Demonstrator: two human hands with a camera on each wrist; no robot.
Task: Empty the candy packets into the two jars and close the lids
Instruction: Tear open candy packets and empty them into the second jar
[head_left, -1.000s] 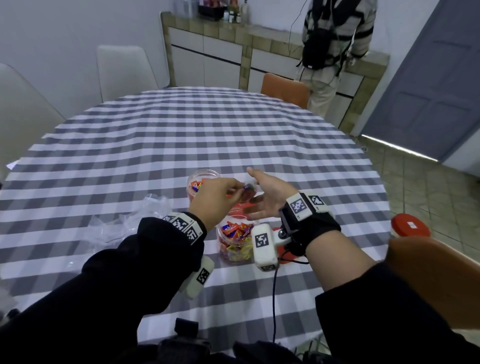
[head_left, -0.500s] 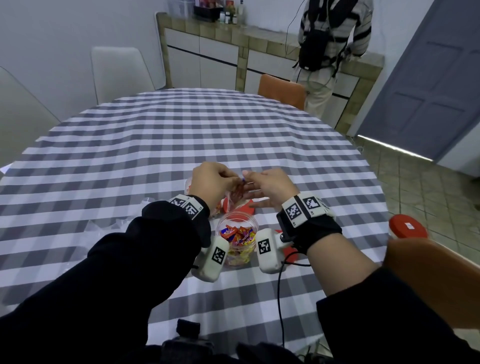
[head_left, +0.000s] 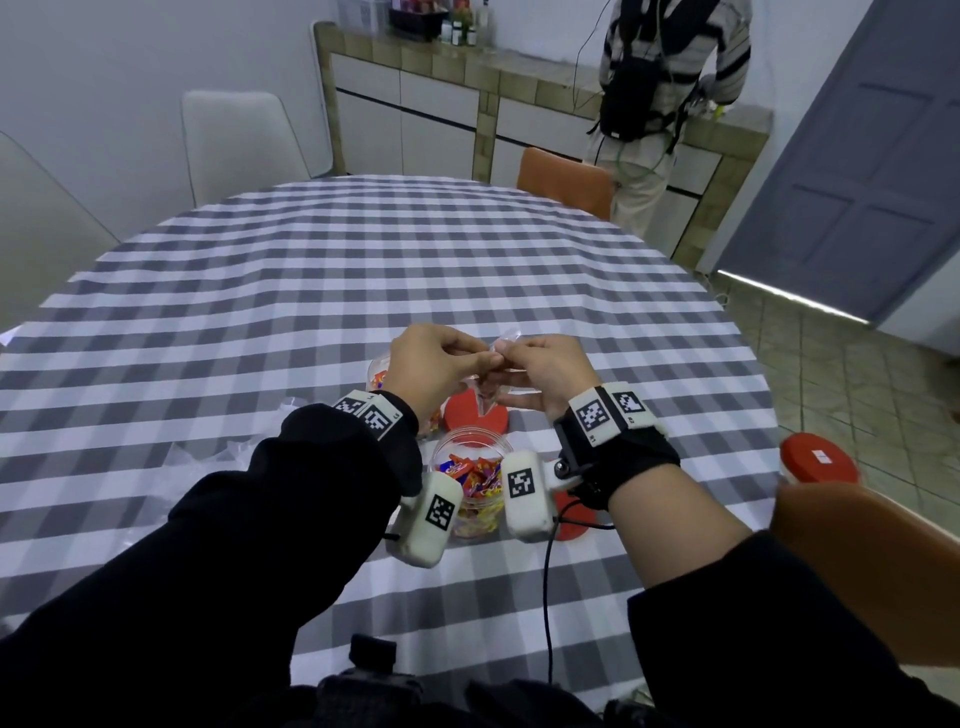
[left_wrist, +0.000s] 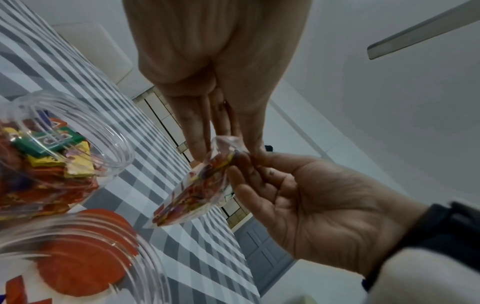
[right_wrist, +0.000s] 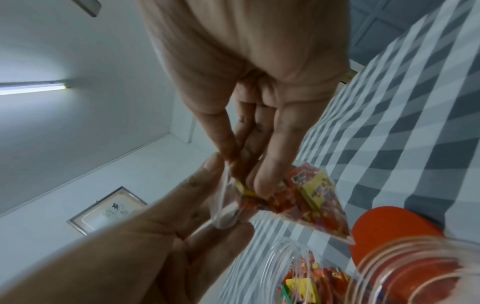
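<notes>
A small clear candy packet full of red and yellow sweets hangs above the table. My left hand and right hand both pinch its top edge, fingertips almost touching. In the left wrist view the packet dangles from the left fingers; in the right wrist view the right fingers nip the packet. Two open clear jars stand below: the near jar with sweets, and the far jar, mostly hidden by my left hand. A red lid lies between them.
A second red lid lies under my right wrist. Crumpled clear plastic sits on the checked tablecloth to the left. An orange chair back and a red round object are at right. A person stands at the far counter.
My right hand, open a second ago, has closed onto the packet beside my left hand. Both hands have lifted the packet a little above the jars.
</notes>
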